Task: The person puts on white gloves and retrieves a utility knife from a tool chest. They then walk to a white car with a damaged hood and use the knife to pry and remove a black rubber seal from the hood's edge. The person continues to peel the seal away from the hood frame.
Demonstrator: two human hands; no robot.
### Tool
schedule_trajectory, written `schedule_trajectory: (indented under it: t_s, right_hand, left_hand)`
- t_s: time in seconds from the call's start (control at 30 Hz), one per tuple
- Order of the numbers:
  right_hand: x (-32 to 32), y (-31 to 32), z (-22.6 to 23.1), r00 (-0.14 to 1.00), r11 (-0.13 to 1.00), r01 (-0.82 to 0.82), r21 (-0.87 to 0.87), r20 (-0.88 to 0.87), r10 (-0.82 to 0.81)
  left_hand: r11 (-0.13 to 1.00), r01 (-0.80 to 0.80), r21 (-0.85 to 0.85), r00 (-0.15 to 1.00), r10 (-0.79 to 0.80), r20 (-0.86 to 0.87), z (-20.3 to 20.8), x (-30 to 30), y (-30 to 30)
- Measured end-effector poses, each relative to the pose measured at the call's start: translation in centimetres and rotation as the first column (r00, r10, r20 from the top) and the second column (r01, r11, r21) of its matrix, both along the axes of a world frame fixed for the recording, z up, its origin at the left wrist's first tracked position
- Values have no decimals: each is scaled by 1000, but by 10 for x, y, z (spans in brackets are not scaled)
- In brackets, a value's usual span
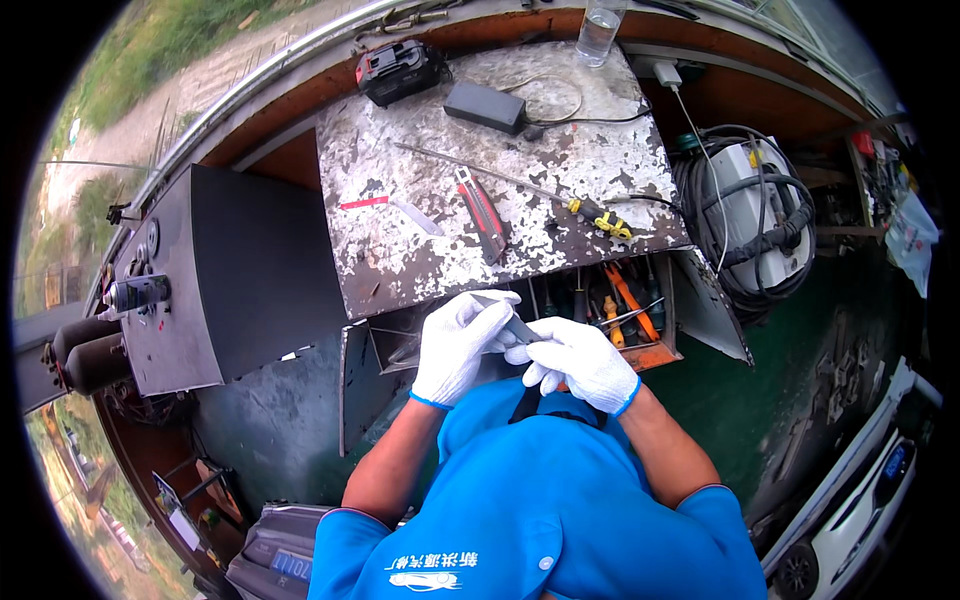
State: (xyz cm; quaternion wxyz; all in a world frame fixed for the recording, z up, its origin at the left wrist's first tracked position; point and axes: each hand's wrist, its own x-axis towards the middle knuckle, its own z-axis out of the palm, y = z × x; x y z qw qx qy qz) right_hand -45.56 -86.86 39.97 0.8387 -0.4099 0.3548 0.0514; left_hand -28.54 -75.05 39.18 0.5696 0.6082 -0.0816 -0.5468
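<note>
White knit gloves with blue cuffs cover both my hands, which meet in front of my chest at the near edge of the workbench. Fingers of my left hand (458, 345) pinch a flat, narrow grey strip (517, 327) that looks like a blade. My right hand (583, 363) is closed on the strip's lower end, partly hiding it. Beyond them on the worn bench top (400, 265) lies a red and black utility knife (482, 214). To its left are a thin pale blade-like strip (416, 216) and a small red strip (364, 202).
A long screwdriver (600, 218) with yellow-black handle lies across the bench. Behind it are a black power adapter (485, 107), a battery pack (400, 72) and a glass of water (599, 35). An open drawer (650, 354) holds several tools. Coiled cable (690, 190) hangs at right; a black cabinet (265, 270) stands left.
</note>
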Motion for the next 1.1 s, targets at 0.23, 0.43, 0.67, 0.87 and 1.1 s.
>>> schedule_trajectory:
  t_s: [0.23, 0.43, 0.67, 0.87, 1.1]
  right_hand:
    - [-3, 13, -18, 987, 984, 145, -108, -56, -151]
    - [-15, -2, -38, 943, 942, 310, -128, -82, -322]
    - [-25, -9, -53, 909, 911, 402, -89, -77, -409]
    - [-27, -8, -44, 920, 914, 390, -110, 19, -391]
    - [-33, -18, -21, 934, 917, 357, -181, 72, -350]
  left_hand:
    - [1000, 20, -23, 999, -19, 42, -13, -10, 0]
    - [994, -113, 4, 870, 97, 484, -69, 59, -41]
    - [920, -154, 361, 323, -298, 898, -75, 66, -125]
    - [991, -76, 107, 890, 19, 456, -74, 69, -117]
    - [945, -217, -245, 971, 183, -153, -36, 54, -82]
